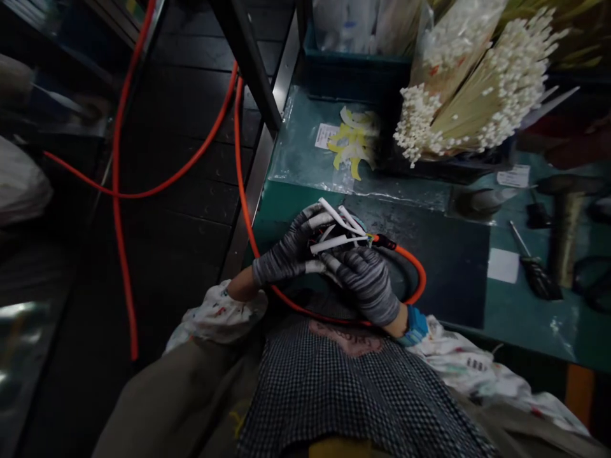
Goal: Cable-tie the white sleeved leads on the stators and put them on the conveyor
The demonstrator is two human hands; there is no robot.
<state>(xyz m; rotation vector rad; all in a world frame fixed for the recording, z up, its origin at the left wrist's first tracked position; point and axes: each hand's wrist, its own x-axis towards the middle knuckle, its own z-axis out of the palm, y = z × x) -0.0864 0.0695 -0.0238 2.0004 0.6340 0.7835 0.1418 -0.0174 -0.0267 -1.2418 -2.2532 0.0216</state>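
At the front edge of the bench, both my gloved hands are around the stripped end of an orange cable. White sleeves cover several of its wires and fan out toward the left. My left hand, in a grey glove with white fingertips, curls around a dark part with thin wires, mostly hidden by the fingers. From below, my right hand closes its fingers at the same dark part and the lower white sleeve. What exactly its fingertips pinch is hidden. The cable loops right and passes under my wrists.
A dark mat lies on the green bench. Behind it are yellow-and-white pieces on clear plastic and bundles of white-tipped strips. To the right lie a screwdriver and a hammer. Red-orange cables hang at the left.
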